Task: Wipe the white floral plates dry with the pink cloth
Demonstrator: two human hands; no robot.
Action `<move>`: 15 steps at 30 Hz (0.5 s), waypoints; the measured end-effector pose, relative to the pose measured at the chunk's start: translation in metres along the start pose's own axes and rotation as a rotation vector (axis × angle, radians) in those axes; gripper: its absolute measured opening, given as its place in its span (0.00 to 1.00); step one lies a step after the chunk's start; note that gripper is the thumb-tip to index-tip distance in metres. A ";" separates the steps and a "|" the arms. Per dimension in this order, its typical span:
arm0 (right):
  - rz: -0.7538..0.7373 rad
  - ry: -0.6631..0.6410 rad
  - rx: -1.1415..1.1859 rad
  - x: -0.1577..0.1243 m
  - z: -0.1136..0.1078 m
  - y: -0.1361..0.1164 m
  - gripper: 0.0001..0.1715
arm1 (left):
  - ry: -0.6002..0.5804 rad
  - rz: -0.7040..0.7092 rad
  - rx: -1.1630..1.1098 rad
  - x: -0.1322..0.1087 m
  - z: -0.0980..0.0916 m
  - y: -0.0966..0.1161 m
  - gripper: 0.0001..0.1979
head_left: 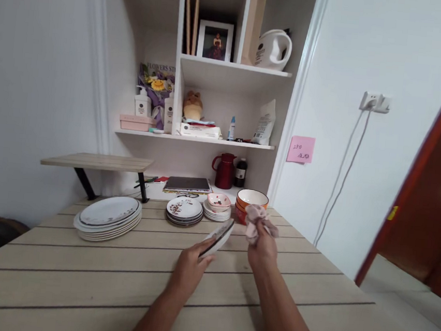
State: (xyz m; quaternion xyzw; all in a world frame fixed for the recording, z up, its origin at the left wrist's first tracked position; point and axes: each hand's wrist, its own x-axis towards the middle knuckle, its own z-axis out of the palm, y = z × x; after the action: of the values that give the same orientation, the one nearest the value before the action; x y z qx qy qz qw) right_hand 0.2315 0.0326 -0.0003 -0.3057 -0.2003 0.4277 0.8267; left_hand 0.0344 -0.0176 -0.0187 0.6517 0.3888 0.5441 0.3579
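Note:
My left hand (191,267) grips the lower edge of a white plate (219,238) with a dark rim, tilted steeply on its side above the table. In my right hand (264,250) is a bunched pale pink cloth (257,223), held apart from the plate. The cloth partly covers a stack of orange and red bowls (252,197). Behind the held plate stand a stack of small dark-rimmed plates (185,209) and a pink bowl (219,202) on small white dishes (216,215). Large white plates (108,214) are stacked at the left.
The slatted wooden table (123,286) carries a raised wooden shelf (96,161) on black legs at back left. Behind it, a white shelf unit (230,67) holds a red jug (225,171), a dark bottle (240,172) and a laptop (187,184). A cable (341,182) hangs down the right wall.

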 end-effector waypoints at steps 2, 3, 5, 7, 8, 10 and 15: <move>-0.049 0.016 0.030 0.005 -0.005 -0.009 0.14 | 0.100 -0.086 -0.059 -0.003 0.003 0.007 0.17; -0.063 0.014 0.034 0.007 -0.007 -0.012 0.15 | 0.135 -0.119 -0.093 -0.004 0.003 0.011 0.19; -0.078 -0.004 0.022 0.007 -0.009 -0.013 0.18 | 0.152 -0.177 -0.241 -0.005 0.003 0.018 0.24; -0.086 -0.034 -0.008 0.004 -0.009 -0.010 0.19 | 0.130 -0.276 -0.527 -0.006 0.003 0.024 0.27; -0.090 -0.051 -0.026 0.003 -0.007 -0.007 0.19 | 0.109 -0.329 -0.658 -0.007 0.003 0.026 0.29; -0.109 -0.079 -0.069 0.000 -0.002 -0.002 0.18 | 0.054 -0.421 -0.795 -0.008 0.005 0.026 0.30; -0.272 -0.073 -0.210 -0.008 0.005 0.004 0.16 | -0.055 -0.551 -0.798 -0.012 0.011 0.014 0.29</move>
State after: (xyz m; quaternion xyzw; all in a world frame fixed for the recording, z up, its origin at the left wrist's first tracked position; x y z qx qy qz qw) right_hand 0.2213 0.0297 0.0000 -0.3447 -0.3132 0.2996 0.8327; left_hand 0.0459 -0.0349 -0.0127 0.3507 0.2983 0.5184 0.7207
